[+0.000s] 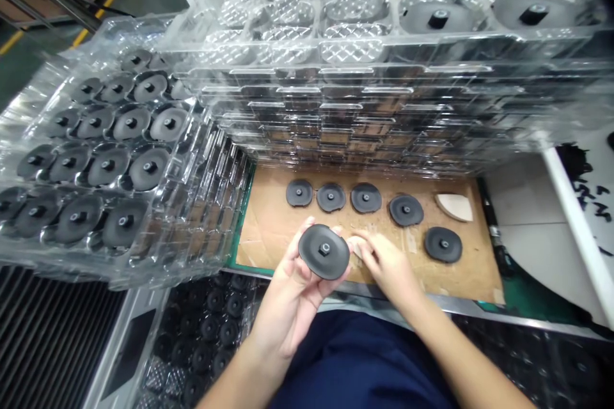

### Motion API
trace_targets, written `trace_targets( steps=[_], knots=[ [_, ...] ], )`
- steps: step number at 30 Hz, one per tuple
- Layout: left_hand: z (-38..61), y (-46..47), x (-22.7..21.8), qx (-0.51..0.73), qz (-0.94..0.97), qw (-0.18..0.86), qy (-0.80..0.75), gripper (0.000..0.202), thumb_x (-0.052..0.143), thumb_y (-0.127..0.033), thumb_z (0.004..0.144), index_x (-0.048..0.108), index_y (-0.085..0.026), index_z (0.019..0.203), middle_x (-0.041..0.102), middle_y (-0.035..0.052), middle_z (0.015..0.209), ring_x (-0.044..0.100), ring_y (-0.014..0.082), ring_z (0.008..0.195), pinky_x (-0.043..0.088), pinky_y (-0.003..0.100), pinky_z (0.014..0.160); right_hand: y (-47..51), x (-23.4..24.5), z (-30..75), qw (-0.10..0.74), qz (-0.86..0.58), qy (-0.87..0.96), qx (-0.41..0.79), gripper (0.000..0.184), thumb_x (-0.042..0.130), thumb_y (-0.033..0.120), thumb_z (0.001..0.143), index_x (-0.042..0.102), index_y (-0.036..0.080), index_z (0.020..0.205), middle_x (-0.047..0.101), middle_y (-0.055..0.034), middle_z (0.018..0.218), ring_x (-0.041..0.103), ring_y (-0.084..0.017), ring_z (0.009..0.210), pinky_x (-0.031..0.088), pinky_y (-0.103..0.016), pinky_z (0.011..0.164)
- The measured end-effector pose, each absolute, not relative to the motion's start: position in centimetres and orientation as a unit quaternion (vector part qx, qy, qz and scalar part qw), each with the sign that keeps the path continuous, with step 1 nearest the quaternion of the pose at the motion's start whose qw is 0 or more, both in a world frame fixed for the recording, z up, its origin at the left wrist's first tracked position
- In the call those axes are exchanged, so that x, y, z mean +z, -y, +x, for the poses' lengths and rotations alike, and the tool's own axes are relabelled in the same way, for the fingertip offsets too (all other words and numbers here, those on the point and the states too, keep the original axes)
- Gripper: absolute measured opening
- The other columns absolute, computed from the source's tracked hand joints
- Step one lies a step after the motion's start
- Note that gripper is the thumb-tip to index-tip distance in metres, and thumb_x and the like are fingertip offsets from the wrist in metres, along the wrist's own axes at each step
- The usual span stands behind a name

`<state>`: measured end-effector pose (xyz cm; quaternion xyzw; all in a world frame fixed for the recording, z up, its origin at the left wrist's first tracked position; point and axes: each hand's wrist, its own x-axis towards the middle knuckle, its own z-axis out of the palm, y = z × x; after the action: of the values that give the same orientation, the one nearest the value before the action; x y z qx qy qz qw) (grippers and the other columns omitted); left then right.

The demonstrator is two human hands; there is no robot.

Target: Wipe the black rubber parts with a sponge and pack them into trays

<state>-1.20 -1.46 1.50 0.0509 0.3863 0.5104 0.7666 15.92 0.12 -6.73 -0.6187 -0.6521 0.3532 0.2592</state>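
My left hand [300, 284] grips a dark grey rounded plastic part [314, 262] by its edges, its face with the small central post turned up toward me. Just right of it, my right hand [381, 259] pinches a small pale wedge-like piece [355, 246], which is close to the part's right edge; whether they touch I cannot tell. Beyond my hands, several like grey parts lie in a row on a cardboard sheet [268, 236], among them one part [366, 197] in the middle and another [443, 245] at the right.
A tall stack of clear plastic trays [355, 45] stands behind the cardboard, two grey parts in its top tray. At left, another tray stack [158, 204] holds many grey parts. A pale quarter-round block [455, 207] lies on the cardboard's right. Filled trays [206, 326] sit below the bench edge.
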Motion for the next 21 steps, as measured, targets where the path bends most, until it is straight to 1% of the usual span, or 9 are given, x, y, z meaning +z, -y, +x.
trace_targets(
  steps=[2, 4, 6, 8, 11, 14, 16, 19, 21],
  knots=[
    [-0.9, 1.6, 1.4, 0.514, 0.051, 0.763, -0.389, 0.055, 0.075, -0.033, 0.069, 0.057, -0.027, 0.121, 0.066, 0.0078, 0.119, 0.064, 0.0250, 0.105, 0.054, 0.032, 0.086, -1.6, -4.1, 15.8, 0.288, -0.617, 0.644, 0.348, 0.028, 0.043, 0.032, 0.090, 0.067, 0.021, 0.099, 0.071, -0.0071, 0.098, 0.066, -0.021, 0.091, 0.054, -0.034, 0.078],
    [-0.6, 1.8, 1.3, 0.521, 0.059, 0.755, -0.394, 0.052, 0.077, -0.033, 0.066, 0.061, -0.025, 0.115, 0.067, 0.0071, 0.116, 0.064, 0.0239, 0.104, 0.054, 0.031, 0.086, -1.9, -0.7, 15.0, 0.333, -0.601, 0.645, 0.335, 0.027, 0.044, 0.031, 0.092, 0.063, 0.023, 0.108, 0.068, -0.0047, 0.110, 0.063, -0.020, 0.100, 0.052, -0.032, 0.082],
    [-0.4, 2.0, 1.1, 0.514, 0.066, 0.753, -0.405, 0.047, 0.079, -0.032, 0.064, 0.065, -0.021, 0.108, 0.069, 0.0073, 0.111, 0.064, 0.0231, 0.102, 0.054, 0.029, 0.085, -1.3, 2.6, 14.0, 0.393, -0.527, 0.688, 0.307, 0.025, 0.047, 0.025, 0.091, 0.061, 0.022, 0.112, 0.067, -0.0054, 0.111, 0.062, -0.020, 0.100, 0.049, -0.034, 0.083],
    [-0.4, 2.2, 0.9, 0.497, 0.067, 0.752, -0.428, 0.046, 0.080, -0.028, 0.064, 0.066, -0.020, 0.107, 0.070, 0.0078, 0.108, 0.065, 0.0226, 0.101, 0.053, 0.027, 0.085, -0.6, 4.9, 13.1, 0.377, -0.460, 0.734, 0.328, 0.024, 0.046, 0.018, 0.090, 0.061, 0.019, 0.109, 0.069, -0.0054, 0.102, 0.063, -0.019, 0.090, 0.049, -0.033, 0.078],
    [-0.4, 2.4, 0.9, 0.489, 0.068, 0.739, -0.458, 0.054, 0.081, -0.023, 0.060, 0.064, -0.022, 0.111, 0.070, 0.0067, 0.108, 0.065, 0.0226, 0.099, 0.053, 0.029, 0.085, -0.5, 5.9, 12.4, 0.294, -0.414, 0.770, 0.386, 0.021, 0.046, 0.013, 0.090, 0.063, 0.018, 0.101, 0.070, -0.0030, 0.090, 0.062, -0.016, 0.078, 0.046, -0.028, 0.070],
    [-0.3, 2.3, 1.4, 0.487, 0.082, 0.741, -0.455, 0.046, 0.081, -0.025, 0.060, 0.068, -0.020, 0.104, 0.072, 0.0051, 0.097, 0.066, 0.0223, 0.095, 0.051, 0.032, 0.090, -0.9, 5.8, 12.2, 0.338, -0.437, 0.775, 0.306, 0.023, 0.043, 0.015, 0.091, 0.062, 0.013, 0.104, 0.070, -0.0071, 0.089, 0.061, -0.018, 0.077, 0.044, -0.031, 0.070],
    [-0.4, 2.2, 1.8, 0.497, 0.090, 0.745, -0.436, 0.044, 0.082, -0.028, 0.059, 0.069, -0.022, 0.101, 0.072, 0.0034, 0.095, 0.065, 0.0211, 0.097, 0.048, 0.030, 0.094, -0.7, 5.8, 12.6, 0.374, -0.417, 0.774, 0.294, 0.024, 0.042, 0.015, 0.091, 0.060, 0.010, 0.107, 0.069, -0.0080, 0.089, 0.060, -0.018, 0.077, 0.044, -0.031, 0.071],
    [-0.5, 2.0, 2.5, 0.506, 0.097, 0.756, -0.404, 0.054, 0.086, -0.032, 0.050, 0.070, -0.027, 0.101, 0.072, 0.0006, 0.103, 0.066, 0.0199, 0.096, 0.050, 0.027, 0.090, 0.3, 6.0, 14.2, 0.330, -0.376, 0.786, 0.362, 0.020, 0.046, 0.012, 0.089, 0.059, 0.016, 0.105, 0.069, -0.0017, 0.083, 0.060, -0.013, 0.071, 0.044, -0.026, 0.067],
    [-0.3, 1.8, 2.7, 0.502, 0.099, 0.763, -0.395, 0.058, 0.087, -0.032, 0.046, 0.070, -0.027, 0.100, 0.072, -0.0005, 0.103, 0.067, 0.0177, 0.092, 0.051, 0.023, 0.085, 0.8, 6.2, 15.4, 0.296, -0.415, 0.787, 0.347, 0.020, 0.048, 0.013, 0.089, 0.059, 0.020, 0.103, 0.069, 0.0002, 0.081, 0.060, -0.012, 0.067, 0.044, -0.025, 0.064]
  ],
)
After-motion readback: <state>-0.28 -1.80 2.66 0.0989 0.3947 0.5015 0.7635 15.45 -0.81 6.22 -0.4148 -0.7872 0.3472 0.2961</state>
